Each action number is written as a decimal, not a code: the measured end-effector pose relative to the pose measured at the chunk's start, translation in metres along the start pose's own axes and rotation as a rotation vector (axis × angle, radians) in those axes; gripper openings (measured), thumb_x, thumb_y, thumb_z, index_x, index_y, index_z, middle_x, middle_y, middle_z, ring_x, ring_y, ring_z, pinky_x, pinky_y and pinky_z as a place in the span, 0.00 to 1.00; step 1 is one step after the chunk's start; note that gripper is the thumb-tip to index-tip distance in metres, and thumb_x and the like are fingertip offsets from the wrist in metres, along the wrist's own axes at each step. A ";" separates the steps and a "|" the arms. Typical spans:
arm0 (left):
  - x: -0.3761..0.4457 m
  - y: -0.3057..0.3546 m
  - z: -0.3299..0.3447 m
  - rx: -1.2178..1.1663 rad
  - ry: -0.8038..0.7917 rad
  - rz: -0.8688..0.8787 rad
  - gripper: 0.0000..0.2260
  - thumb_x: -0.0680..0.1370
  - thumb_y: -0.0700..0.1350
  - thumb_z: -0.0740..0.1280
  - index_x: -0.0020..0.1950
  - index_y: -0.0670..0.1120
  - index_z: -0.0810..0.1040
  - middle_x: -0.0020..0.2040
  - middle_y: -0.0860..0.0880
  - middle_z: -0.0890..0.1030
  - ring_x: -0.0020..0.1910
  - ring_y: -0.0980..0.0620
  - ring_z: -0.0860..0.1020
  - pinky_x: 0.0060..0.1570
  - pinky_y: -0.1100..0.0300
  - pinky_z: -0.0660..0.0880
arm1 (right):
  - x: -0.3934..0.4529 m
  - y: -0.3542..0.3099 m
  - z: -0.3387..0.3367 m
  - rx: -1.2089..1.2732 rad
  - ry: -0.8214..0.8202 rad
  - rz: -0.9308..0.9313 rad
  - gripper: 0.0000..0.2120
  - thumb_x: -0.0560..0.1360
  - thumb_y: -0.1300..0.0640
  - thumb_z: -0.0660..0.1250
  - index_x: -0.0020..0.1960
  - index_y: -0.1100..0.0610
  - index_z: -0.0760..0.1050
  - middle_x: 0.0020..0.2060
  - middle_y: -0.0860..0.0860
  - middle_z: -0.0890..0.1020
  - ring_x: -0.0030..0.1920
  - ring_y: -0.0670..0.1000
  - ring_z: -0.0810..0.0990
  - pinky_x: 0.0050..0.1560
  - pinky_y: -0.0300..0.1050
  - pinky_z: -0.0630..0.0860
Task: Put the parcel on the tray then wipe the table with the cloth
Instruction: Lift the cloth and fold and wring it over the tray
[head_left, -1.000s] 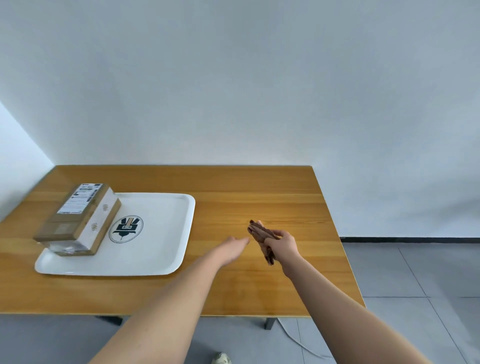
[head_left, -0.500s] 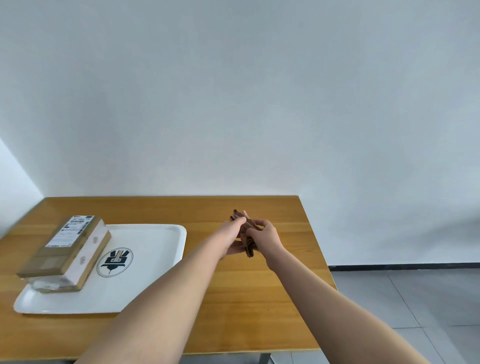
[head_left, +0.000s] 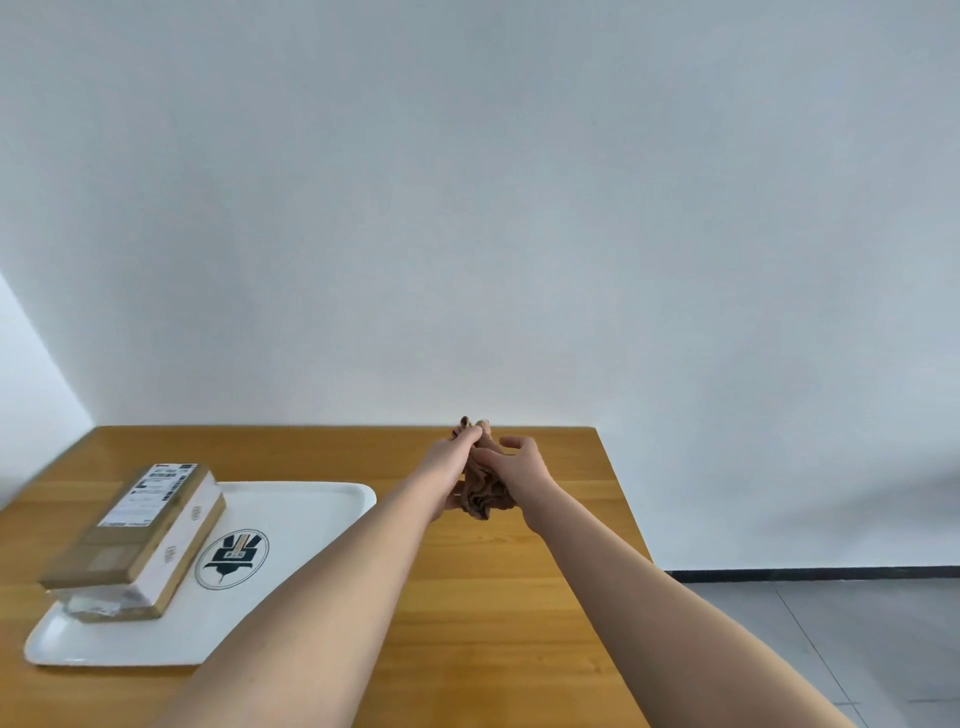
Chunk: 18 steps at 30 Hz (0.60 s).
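Two bare arms reach out over a wooden table (head_left: 493, 623) set against a plain white wall (head_left: 467, 208), with grey floor tiles (head_left: 857, 634) and a dark skirting strip (head_left: 831, 573) to the right of the table. On the table's left part lies a white tray (head_left: 291, 525) printed with a dark round emblem (head_left: 232, 559). The parcel (head_left: 135, 535), a brown cardboard box with a white shipping label, rests on the tray's left side, its long axis running from the table's near edge toward the wall, leaning slightly right. Right of the tray, toward the table's far edge, both hands meet around a crumpled brown cloth (head_left: 483, 488) held above the tabletop. The left hand (head_left: 449, 467) pinches the cloth's upper end with fingers pressed together. The right hand (head_left: 519, 467) grips the bunched cloth from the right, its forefinger and thumb curled forward.
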<state>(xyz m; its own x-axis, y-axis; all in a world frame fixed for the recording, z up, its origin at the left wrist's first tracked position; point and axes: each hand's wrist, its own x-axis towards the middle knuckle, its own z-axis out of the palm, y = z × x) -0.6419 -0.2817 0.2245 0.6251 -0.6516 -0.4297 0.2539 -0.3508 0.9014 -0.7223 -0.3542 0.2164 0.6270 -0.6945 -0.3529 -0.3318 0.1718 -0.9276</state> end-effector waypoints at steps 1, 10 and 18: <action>0.000 0.001 -0.004 0.005 -0.005 0.014 0.16 0.78 0.55 0.63 0.55 0.44 0.78 0.44 0.45 0.78 0.45 0.42 0.80 0.40 0.53 0.79 | 0.000 -0.002 0.004 -0.013 0.001 0.002 0.33 0.71 0.49 0.72 0.70 0.55 0.61 0.59 0.56 0.75 0.52 0.55 0.79 0.33 0.42 0.74; 0.010 0.002 -0.060 0.066 0.063 0.006 0.17 0.77 0.51 0.64 0.61 0.43 0.75 0.51 0.42 0.81 0.50 0.41 0.80 0.49 0.49 0.78 | 0.006 -0.008 0.046 0.068 -0.093 0.004 0.17 0.75 0.50 0.66 0.61 0.57 0.72 0.51 0.55 0.81 0.47 0.52 0.80 0.41 0.44 0.78; 0.013 -0.002 -0.123 0.043 0.043 -0.006 0.15 0.80 0.48 0.61 0.62 0.41 0.75 0.45 0.43 0.80 0.39 0.45 0.79 0.38 0.55 0.78 | 0.008 -0.013 0.104 0.194 -0.010 0.014 0.06 0.79 0.55 0.61 0.53 0.56 0.74 0.44 0.52 0.81 0.42 0.50 0.80 0.38 0.44 0.78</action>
<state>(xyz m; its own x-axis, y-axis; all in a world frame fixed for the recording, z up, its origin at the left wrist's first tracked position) -0.5435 -0.2070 0.2235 0.6551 -0.6204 -0.4311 0.2260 -0.3836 0.8954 -0.6400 -0.2894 0.2125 0.6301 -0.6845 -0.3665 -0.1991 0.3138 -0.9284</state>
